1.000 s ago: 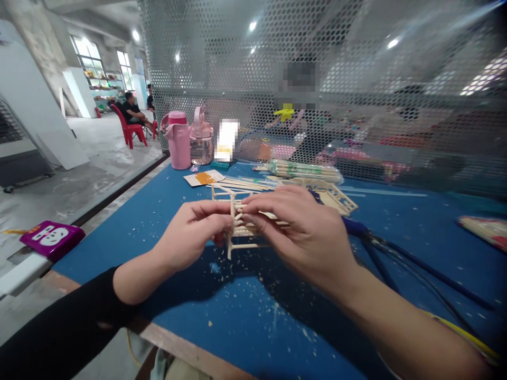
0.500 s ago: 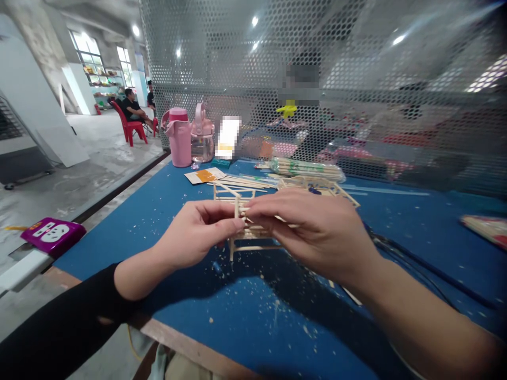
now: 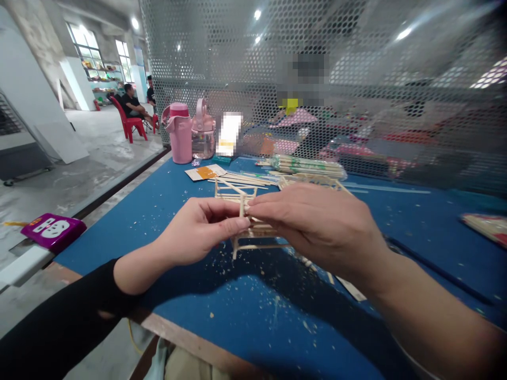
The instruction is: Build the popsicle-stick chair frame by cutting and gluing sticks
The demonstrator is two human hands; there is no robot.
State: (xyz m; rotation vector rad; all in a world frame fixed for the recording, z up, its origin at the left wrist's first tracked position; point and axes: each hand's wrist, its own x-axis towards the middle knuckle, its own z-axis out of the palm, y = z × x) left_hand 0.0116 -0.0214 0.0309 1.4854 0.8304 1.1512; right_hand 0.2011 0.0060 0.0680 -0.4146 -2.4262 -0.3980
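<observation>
A small frame built of thin wooden sticks (image 3: 236, 249) is held just over the blue table, tilted, with its legs and crossbars showing. My left hand (image 3: 194, 229) is closed on its near left post, thumb in front and fingers behind. My right hand (image 3: 320, 227) reaches over the frame from the right, its fingertips pressed together at the same post beside my left thumb. It covers much of the frame's right side. Whether a small piece sits between the right fingertips is hidden. Behind that hand, part of another stick structure (image 3: 336, 183) shows.
Loose sticks (image 3: 245, 182), an orange and white card (image 3: 206, 172) and a bagged bundle of sticks (image 3: 307, 166) lie at the back. A pink flask (image 3: 181, 134), a clear bottle (image 3: 203, 140) and a phone (image 3: 228, 134) stand by the mesh screen (image 3: 222, 63). A purple power strip (image 3: 53, 232) is left.
My right hand has shifted right and flattened over the frame, its fingertips staying by the post. My left thumb has slid across the post's front. The frame has moved slightly right.
</observation>
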